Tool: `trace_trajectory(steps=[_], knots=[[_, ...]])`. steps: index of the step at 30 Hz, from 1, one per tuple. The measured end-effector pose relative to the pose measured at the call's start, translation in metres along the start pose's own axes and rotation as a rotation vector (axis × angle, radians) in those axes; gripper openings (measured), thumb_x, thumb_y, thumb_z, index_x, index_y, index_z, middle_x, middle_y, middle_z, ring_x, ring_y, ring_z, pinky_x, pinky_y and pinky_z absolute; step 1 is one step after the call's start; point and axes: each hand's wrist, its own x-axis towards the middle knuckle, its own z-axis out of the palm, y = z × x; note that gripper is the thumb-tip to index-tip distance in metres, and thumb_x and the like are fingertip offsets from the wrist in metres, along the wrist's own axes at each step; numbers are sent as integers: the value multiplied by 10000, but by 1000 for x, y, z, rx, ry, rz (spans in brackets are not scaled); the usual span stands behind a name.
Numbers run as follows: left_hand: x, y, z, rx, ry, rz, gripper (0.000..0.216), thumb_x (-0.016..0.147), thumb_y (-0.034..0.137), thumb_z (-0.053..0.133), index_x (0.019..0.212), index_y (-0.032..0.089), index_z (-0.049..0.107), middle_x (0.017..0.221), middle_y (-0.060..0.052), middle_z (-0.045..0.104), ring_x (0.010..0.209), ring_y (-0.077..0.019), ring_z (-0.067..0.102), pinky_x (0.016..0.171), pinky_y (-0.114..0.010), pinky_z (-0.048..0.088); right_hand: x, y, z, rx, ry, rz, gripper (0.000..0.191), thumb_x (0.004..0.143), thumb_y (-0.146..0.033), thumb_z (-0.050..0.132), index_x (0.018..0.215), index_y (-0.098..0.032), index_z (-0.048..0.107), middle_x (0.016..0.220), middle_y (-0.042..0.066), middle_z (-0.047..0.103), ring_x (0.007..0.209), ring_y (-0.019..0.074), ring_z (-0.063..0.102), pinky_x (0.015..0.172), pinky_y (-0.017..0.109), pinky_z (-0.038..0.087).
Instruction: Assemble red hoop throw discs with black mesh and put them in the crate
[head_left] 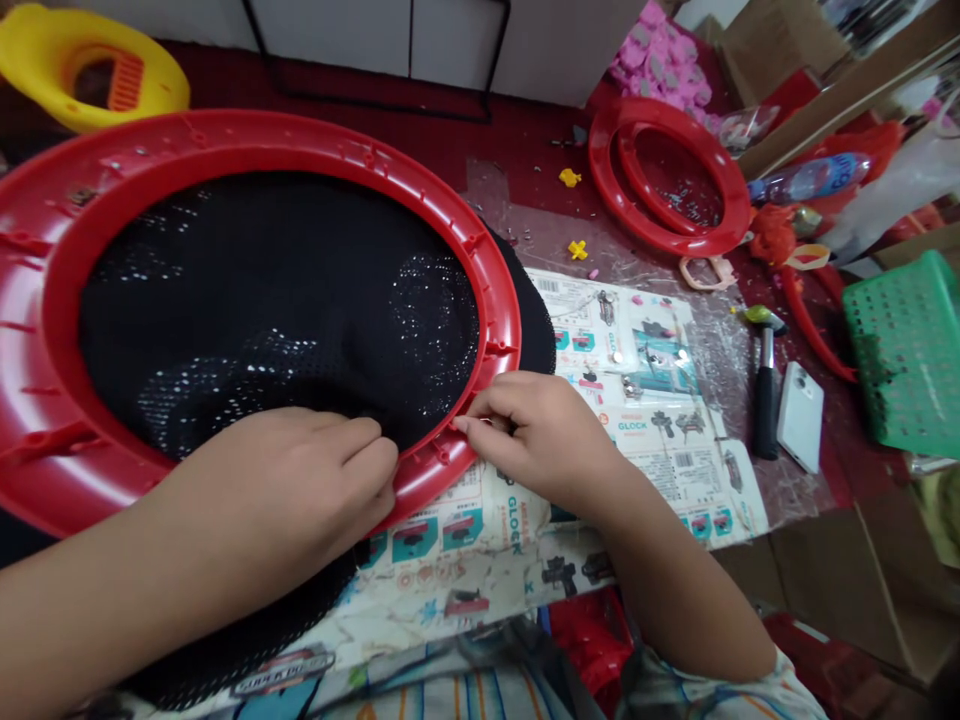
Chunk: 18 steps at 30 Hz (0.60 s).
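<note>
A large red plastic ring lies in front of me with black mesh fabric stretched across its opening. My left hand rests on the ring's near rim, its fingers curled and pressed onto the mesh and rim. My right hand sits just to the right, fingers pinched together at the ring's outer edge, on the rim or the mesh. What the pinch holds is too small to make out. Black mesh also hangs out under the ring toward my lap.
Printed toy packaging sheets cover the table. A second red ring lies at the back right. A hammer and a white phone lie to the right, beside a green basket. A yellow plastic piece sits far left.
</note>
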Motion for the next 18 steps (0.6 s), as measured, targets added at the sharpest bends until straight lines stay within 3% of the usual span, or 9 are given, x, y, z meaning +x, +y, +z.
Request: trace_trajectory(steps=[6,13,18], knots=[[0,13,-7,32,20,-203,357,927,333,396,669,203,606,617,-51,555,599,-264,549,556,-417,387,-4,-7,3,41,4,58,214,846,-211,569,663,-157,664,601,-7,585,599,103,514,569,237,332],[13,26,6,90,87,-214,336,906,160,401,614,194,562,576,-29,537,518,-222,511,489,-371,349,-6,-16,6,30,-24,67,226,844,-202,552,650,-155,659,623,10,619,590,110,528,553,240,334],[10,20,7,111,103,-181,339,897,160,427,571,206,507,534,-10,484,473,-211,504,455,-357,340,-10,-8,-4,45,-34,-41,165,836,-159,560,769,-153,712,732,29,684,695,132,586,632,244,391]])
